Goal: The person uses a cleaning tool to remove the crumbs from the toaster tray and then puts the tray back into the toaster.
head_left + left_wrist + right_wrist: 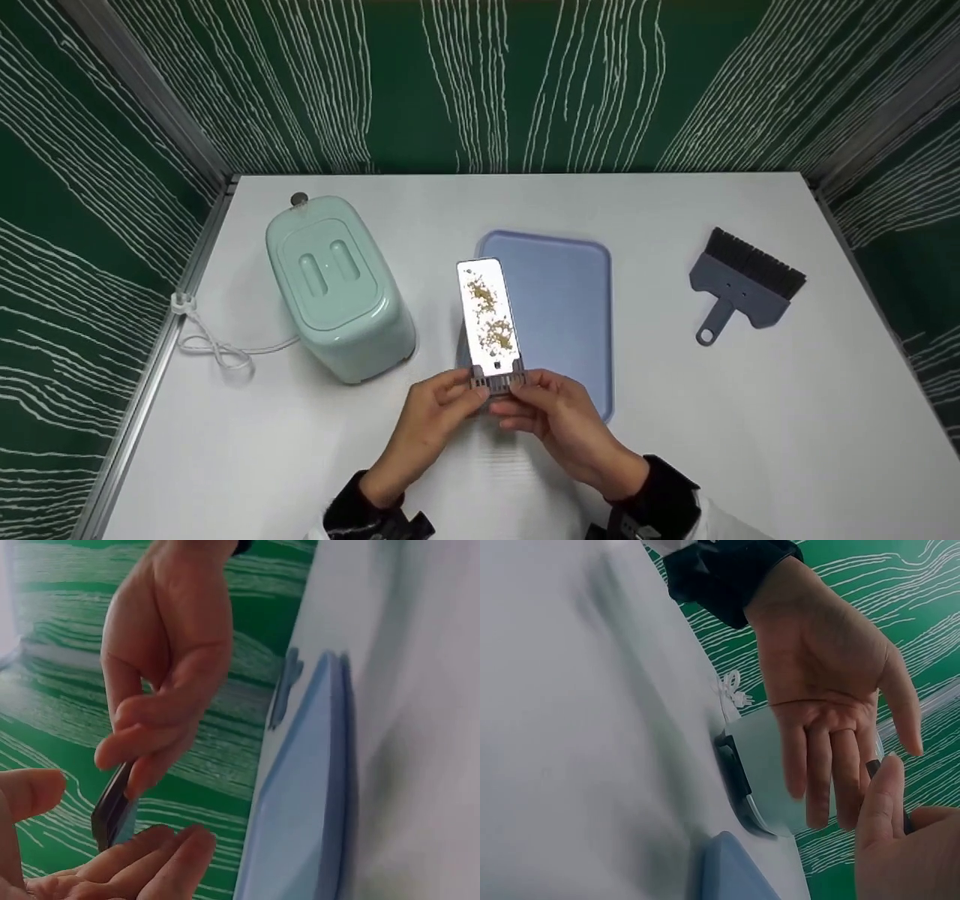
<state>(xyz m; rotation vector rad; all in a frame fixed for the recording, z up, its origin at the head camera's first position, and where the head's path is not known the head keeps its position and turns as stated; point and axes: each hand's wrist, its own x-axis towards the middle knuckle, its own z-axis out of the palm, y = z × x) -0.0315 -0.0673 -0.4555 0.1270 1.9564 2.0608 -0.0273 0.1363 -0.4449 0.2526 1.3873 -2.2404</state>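
Observation:
In the head view a toaster crumb tray, narrow and shiny with brown crumbs scattered along it, points away from me. My right hand pinches its dark slotted end between thumb and fingers. Beside that end is my left hand, its thumb tip overlapping the slots in the head view. Both wrist views show the left hand with straight fingers and the thumb spread away from them. The tray's dark edge shows between the hands in the left wrist view, with the right hand gripping it from above.
A mint-green toaster stands at left, its white cord beside it. Under the crumb tray's far part lies a blue tray. A dark brush lies at right. Green patterned panels surround the white table.

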